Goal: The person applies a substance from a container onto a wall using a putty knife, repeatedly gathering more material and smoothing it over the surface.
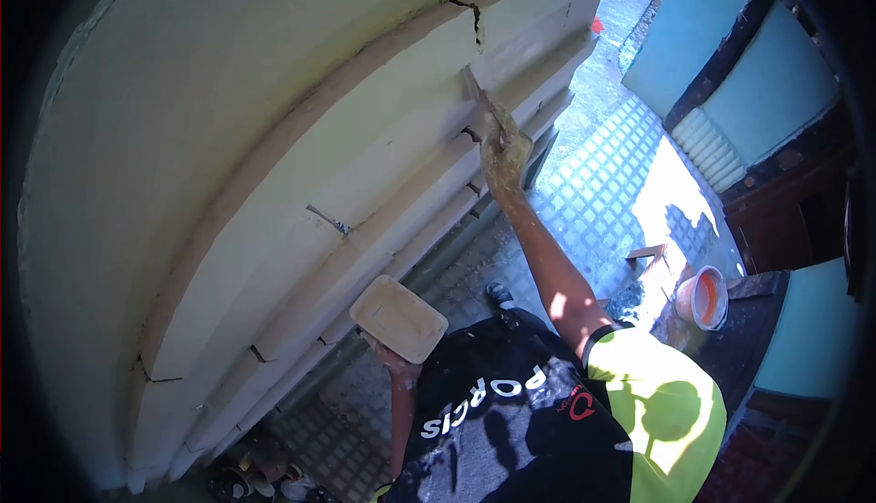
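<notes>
My right hand [505,149], smeared with pale paste, is closed around a putty knife [472,85]. The blade meets the pale stepped wall moulding [392,111] just below a dark crack [474,20] in its upper ledge. Lower down, my left hand [391,353] grips a shallow rectangular tub [432,344] from beneath, its fingers mostly hidden. Beige paste [399,313] covers the inside of the tub. Another short gap [327,219] shows in the moulding's face between the two hands.
Patterned floor tiles [602,161] run beside the wall, partly sunlit. An orange-lined bucket [703,299] stands at the right. Light-blue panels [762,74] with dark wooden posts border the far side. Jumbled items [265,476] lie at the lower left by the moulding's foot.
</notes>
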A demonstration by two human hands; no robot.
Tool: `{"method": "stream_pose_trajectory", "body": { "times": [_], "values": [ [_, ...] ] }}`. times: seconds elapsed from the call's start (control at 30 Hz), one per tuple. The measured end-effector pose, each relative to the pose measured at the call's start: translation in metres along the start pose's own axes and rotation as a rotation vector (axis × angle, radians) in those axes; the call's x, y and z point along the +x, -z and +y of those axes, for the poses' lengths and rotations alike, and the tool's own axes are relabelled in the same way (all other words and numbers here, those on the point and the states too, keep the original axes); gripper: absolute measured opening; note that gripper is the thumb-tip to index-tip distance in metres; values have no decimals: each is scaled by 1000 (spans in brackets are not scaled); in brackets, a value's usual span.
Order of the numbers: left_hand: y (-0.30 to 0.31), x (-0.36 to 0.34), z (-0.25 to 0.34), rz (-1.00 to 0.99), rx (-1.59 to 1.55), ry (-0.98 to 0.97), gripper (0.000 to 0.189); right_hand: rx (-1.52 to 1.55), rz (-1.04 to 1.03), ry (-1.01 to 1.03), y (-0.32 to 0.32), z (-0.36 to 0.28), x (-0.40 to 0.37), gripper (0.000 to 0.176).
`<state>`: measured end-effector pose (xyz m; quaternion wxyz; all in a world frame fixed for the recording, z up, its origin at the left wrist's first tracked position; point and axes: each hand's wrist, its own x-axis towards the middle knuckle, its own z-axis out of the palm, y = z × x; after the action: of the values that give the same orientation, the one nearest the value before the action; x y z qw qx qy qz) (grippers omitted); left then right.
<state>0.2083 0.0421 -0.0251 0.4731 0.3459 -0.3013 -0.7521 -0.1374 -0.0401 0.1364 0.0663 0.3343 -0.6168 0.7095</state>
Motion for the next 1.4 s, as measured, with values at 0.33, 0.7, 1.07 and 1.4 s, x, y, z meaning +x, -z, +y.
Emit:
{"method": "stream_pose_trajectory", "body": {
  "times": [0.33,0.7,1.07,1.4],
  "values": [
    [9,-7,4,-71,-64,-31,73,-104,-5,84,4,22,-2,31],
    [9,-14,16,15,-257,60,73,-12,63,-149,13,37,1,33],
    [19,-10,8,-27,-145,-14,71,-29,71,-67,13,39,-8,32],
    [24,-17,9,49,-196,15,68,-16,74,35,8,26,-8,29]
  ]
}}
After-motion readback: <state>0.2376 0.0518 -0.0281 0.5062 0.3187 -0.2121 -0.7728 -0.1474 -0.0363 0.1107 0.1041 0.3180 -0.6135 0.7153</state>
